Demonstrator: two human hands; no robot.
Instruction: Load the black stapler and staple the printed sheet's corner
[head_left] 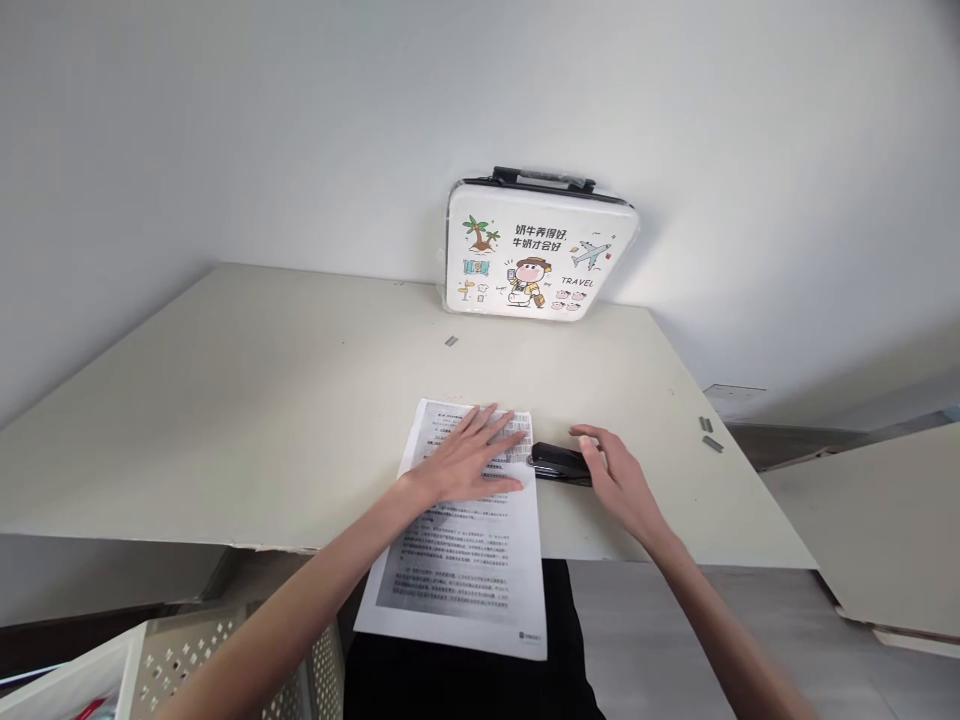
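A printed sheet of paper lies at the table's front edge, its lower part reaching out over my lap. My left hand rests flat on its upper half with the fingers spread. Right of the sheet, a black stapler lies with its front end against the paper's right edge. My right hand is wrapped around the stapler's back end, the thumb on top. Whether there is more than one sheet in the stack I cannot tell.
A white carry case with cartoon prints stands at the back against the wall. Strips of staples lie on the table, one before the case, others at the right edge. A perforated basket stands below, front left.
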